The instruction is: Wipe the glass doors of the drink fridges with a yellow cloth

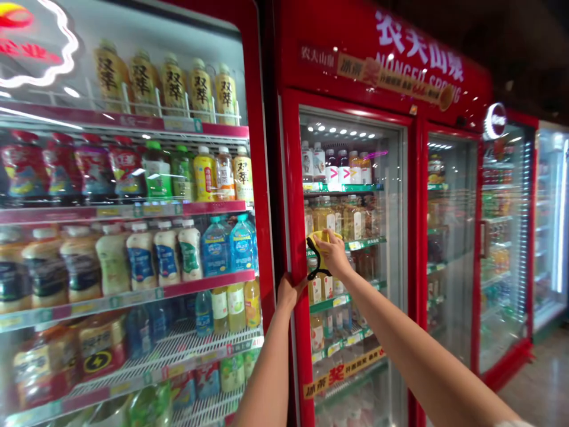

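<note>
My right hand holds a yellow cloth with a dark edge against the glass door of a red drinks fridge, near the door's left side. A black strip of the cloth hangs below my fingers. Lower and to the left, my left hand grips the edge of the red door frame; some of its fingers are hidden behind that edge. Behind the glass, bottles stand on several shelves. A gold promotional strip crosses the lower part of the door.
At left, another red-framed fridge holds rows of bottled drinks. Further glass-door fridges line the right, one with a handle. A lit red sign panel runs overhead. Tiled floor shows at lower right.
</note>
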Tool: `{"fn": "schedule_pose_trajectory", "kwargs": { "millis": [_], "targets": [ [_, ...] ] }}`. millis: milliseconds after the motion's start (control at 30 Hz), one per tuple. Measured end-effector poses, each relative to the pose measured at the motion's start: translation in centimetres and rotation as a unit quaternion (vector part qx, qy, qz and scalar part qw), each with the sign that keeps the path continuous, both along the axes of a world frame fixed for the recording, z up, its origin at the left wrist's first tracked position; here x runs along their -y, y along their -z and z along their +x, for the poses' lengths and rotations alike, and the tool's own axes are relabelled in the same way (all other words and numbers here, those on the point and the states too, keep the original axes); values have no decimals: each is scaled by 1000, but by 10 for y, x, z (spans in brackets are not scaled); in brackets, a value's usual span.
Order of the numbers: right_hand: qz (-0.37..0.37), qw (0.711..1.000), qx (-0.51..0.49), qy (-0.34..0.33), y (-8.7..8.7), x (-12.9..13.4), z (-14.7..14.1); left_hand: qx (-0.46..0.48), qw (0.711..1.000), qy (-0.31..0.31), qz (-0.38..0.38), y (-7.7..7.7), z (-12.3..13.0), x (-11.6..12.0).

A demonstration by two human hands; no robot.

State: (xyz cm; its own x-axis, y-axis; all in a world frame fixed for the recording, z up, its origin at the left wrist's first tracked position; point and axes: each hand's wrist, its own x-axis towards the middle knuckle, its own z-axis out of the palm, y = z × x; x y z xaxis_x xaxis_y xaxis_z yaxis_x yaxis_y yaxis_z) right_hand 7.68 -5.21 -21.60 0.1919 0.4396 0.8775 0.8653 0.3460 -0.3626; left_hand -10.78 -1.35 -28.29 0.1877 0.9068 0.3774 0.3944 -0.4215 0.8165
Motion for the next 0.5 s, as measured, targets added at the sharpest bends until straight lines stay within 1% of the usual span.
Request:
{"fn": "schedule_pose_trajectory", "kwargs": {
  "millis": [200, 367, 500],
  "targets": [
    [3, 1000, 12, 11, 5, -6, -3, -51, 998, -33, 18, -5, -4, 6],
    [11, 1000, 23, 10, 9, -2, -9, -117, 989, -85, 19, -6, 3, 9],
    [11, 999, 44, -8, 9, 3, -7, -148, 982, -119, 22, -8, 8, 12]
  ]
}}
